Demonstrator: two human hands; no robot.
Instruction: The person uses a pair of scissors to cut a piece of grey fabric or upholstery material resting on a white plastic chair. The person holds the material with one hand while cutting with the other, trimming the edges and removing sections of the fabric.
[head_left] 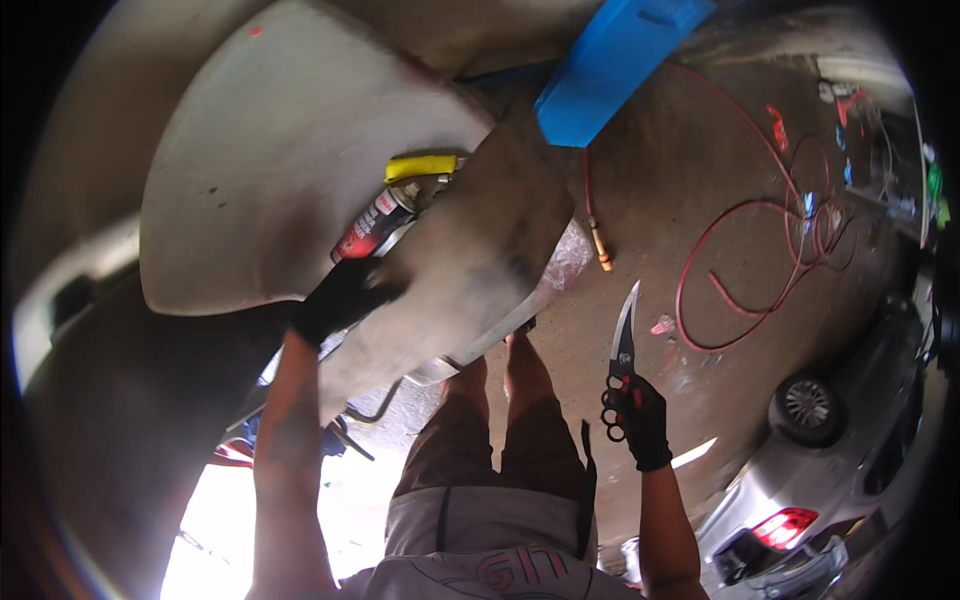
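Note:
In my right hand point(640, 420), gloved in black, I grip a knife point(624, 335) by its black handle with finger rings. Its curved, pointed blade stands up and away from me. My left hand point(345, 297), also gloved in black, is over the near edge of a long grey panel point(455, 265) with dusty, dark smudges. Motion blurs its fingers, so their grip is unclear. Just beyond that hand lies a red and black spray can point(372, 225). A yellow-handled tool point(420, 167) rests past the can, its far end partly hidden by the panel.
A large pale grey curved panel point(270, 150) spreads behind the can. A blue panel point(610, 75) juts in at the top. Red hose point(700, 335) coils across the floor at right, near an orange-tipped fitting point(600, 250). A silver car point(770, 480) stands at lower right.

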